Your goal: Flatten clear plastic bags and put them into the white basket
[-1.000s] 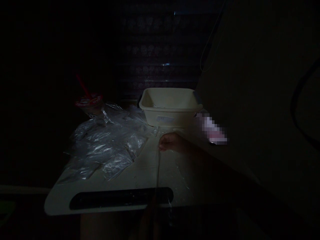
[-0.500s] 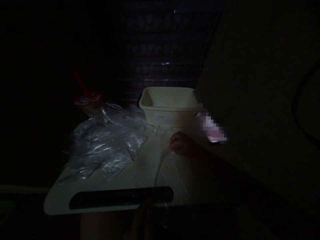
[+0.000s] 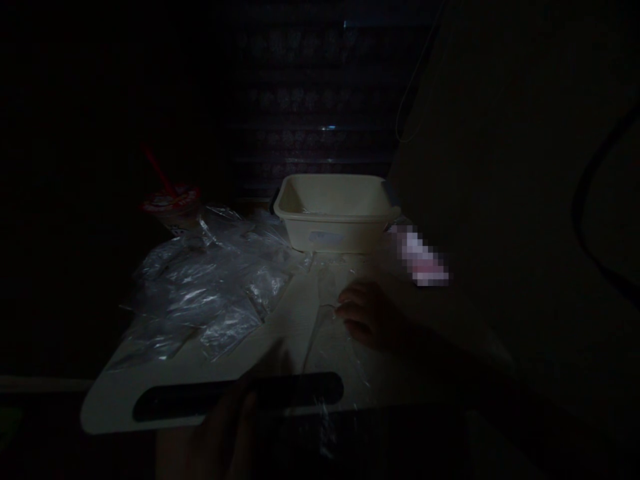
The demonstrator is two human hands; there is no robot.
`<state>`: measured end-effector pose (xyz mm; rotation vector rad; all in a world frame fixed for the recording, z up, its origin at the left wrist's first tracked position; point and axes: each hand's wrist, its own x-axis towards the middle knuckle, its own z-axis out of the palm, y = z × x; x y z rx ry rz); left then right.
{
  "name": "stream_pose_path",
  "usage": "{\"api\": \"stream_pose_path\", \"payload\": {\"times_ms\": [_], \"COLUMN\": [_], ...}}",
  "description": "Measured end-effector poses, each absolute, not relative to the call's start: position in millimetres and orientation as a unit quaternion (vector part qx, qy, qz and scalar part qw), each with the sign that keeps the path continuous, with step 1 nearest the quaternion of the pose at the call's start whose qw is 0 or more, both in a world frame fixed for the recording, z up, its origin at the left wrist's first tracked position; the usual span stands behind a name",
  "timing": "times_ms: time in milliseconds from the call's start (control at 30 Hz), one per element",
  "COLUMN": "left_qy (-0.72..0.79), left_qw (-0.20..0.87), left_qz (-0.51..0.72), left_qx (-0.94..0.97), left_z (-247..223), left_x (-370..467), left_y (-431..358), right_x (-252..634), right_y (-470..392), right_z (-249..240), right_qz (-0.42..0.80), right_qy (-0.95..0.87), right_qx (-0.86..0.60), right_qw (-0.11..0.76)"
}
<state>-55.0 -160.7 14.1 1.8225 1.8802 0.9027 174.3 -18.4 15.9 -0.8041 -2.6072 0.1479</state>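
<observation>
The scene is very dark. My right hand (image 3: pixel 373 317) rests over the right half of a small white table (image 3: pixel 280 337), its bent fingers closed at the edge of a clear plastic bag (image 3: pixel 333 347). That bag lies flat and runs toward the table's front edge. My left hand (image 3: pixel 227 420) is low at the front edge, over the black slot (image 3: pixel 175 400); its fingers stretch forward, apart from the thumb, and I see nothing in them. A heap of clear plastic bags (image 3: pixel 200 280) covers the left side of the table.
A cream plastic basin (image 3: pixel 340 233) with dark handles stands at the back. Behind the heap on the left is a cup (image 3: pixel 173 203) with a red lid and red straw. A blurred-out pinkish item (image 3: pixel 423 257) lies right of the basin. A cable (image 3: pixel 407 113) hangs behind.
My left hand has shifted left along the front edge, off the bag, and its fingers have spread. My right hand has moved slightly down. The bag lies flatter and the view has shifted slightly.
</observation>
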Motion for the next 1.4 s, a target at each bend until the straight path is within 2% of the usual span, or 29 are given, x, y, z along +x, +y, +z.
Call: {"api": "stream_pose_path", "payload": {"times_ms": [167,367,533,700,867,1167,1400], "left_qy": [0.513,0.425,0.4,0.391,0.4,0.41,0.419], "left_qw": [0.062,-0.036,-0.032,-0.016,-0.015,-0.011,0.001], "left_qz": [0.191,0.086,0.054,0.033,0.028,0.036,0.021], "left_qx": [0.834,0.901,0.915,0.92,0.916,0.911,0.908], "left_z": [34.7,24.2,21.1,16.8,11.7,12.3,13.3], "left_x": [-35.4,-23.8,-34.0,-33.8,-29.6,-20.7,-15.6], "left_y": [-91.6,-59.5,-64.4,-68.3,-73.2,-76.2,-79.4], "right_x": [176.9,182.9,191.8,196.8,198.7,197.4,178.1], "right_y": [-21.5,-26.5,-31.8,-29.1,-21.9,-30.9,-49.4], "right_z": [17.9,17.7,11.1,7.1,6.6,-2.2,12.3], "right_qz": [0.049,0.025,-0.002,0.018,0.029,-0.002,0.003], "right_qy": [-0.941,-0.936,-0.926,-0.927,-0.929,-0.877,-0.917], "right_qx": [-0.281,-0.297,-0.31,-0.327,-0.309,-0.423,-0.356], "right_qw": [0.183,0.189,0.215,0.184,0.203,0.228,0.179]}}
